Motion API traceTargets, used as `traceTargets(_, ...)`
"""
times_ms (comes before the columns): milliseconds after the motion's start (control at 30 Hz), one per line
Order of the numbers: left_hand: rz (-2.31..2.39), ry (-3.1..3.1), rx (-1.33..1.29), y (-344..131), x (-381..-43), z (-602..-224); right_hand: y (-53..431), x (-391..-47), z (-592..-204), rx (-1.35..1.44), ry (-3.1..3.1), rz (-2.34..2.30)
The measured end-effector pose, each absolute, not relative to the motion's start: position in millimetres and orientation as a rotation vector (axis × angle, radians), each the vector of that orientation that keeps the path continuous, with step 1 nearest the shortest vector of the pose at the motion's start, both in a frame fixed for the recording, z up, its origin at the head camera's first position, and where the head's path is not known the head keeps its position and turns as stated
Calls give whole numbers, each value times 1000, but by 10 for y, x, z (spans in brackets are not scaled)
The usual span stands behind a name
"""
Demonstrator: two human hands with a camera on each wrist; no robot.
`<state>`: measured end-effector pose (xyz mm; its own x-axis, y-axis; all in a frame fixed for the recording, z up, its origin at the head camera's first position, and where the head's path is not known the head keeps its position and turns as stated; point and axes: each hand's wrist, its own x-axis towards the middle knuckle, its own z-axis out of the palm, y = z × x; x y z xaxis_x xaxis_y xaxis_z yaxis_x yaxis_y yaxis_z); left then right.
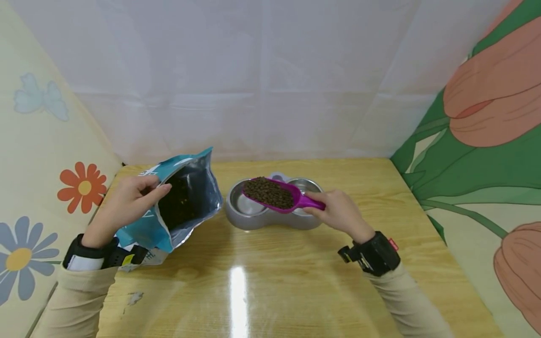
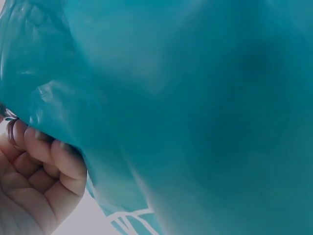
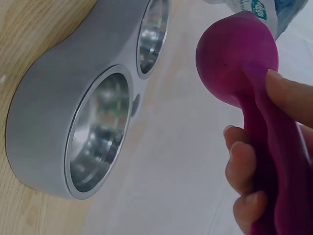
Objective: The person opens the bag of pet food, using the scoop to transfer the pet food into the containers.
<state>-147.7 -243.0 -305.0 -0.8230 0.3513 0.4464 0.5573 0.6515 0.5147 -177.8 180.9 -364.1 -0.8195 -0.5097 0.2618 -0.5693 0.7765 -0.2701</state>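
My right hand grips the handle of a magenta scoop, which is heaped with brown kibble. The scoop hangs level above a grey double pet bowl, mostly over its left half. Two shiny steel basins show in the right wrist view, the nearer basin bare inside. At the left, my left hand pinches the rim of a teal foil bag between thumb and curled fingers. The bag's mouth gapes toward the right, with dark kibble inside. Teal foil fills most of the left wrist view.
Everything stands on a wooden table with a glare streak near its front. A white sheet hangs behind it. Painted flower panels flank both sides, the left panel close to my left arm.
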Motion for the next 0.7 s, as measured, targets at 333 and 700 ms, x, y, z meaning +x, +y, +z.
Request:
traceTargets(333,-967,-2572,-725,-2427,-1477,-3063,1702,-1933,-3650,900,-2878,379)
traceTargets(700,-991,-2554,-745,-2434,-1502,-3093,1456,-2213,-3591,1021,-2984,175)
